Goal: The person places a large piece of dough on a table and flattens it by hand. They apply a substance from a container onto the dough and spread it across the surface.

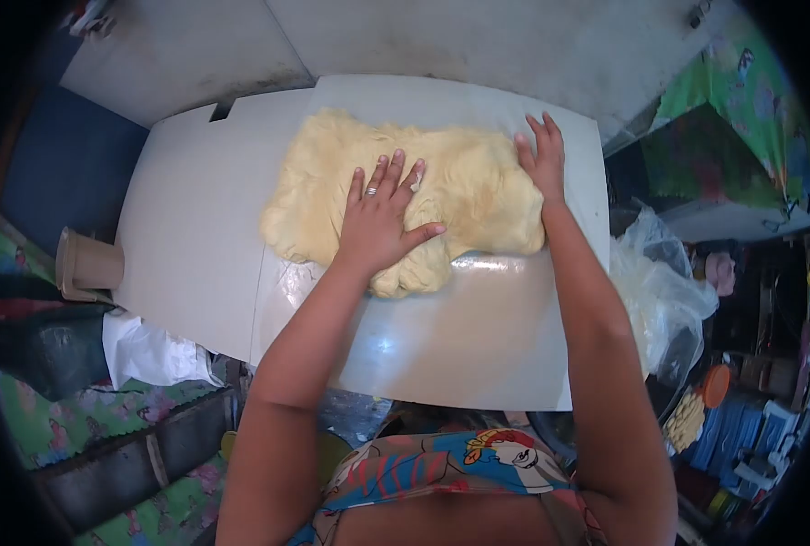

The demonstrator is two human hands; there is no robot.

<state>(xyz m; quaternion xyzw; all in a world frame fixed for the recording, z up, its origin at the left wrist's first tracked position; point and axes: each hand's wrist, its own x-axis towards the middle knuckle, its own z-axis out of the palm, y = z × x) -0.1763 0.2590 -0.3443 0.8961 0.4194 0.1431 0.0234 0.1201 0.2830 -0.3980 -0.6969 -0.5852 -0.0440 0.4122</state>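
A large mass of pale yellow dough (487,191) lies across the white table (459,355). My left hand (385,214) rests palm down on the middle of the dough, its fingers spread, with a ring on one finger and a bit of dough stuck near a fingertip. Below that hand a lump of dough bulges toward the table's front edge. At the dough's right end my right hand (545,164) stands with fingers apart, its side against or close to the dough; whether it touches cannot be told.
A beige bucket (91,264) is at the table's left edge, with a white sack (155,353) below it. Clear plastic bags (655,282) hang at the right edge. A pale wall (477,41) rises behind the table. An orange round object (716,387) is at the lower right.
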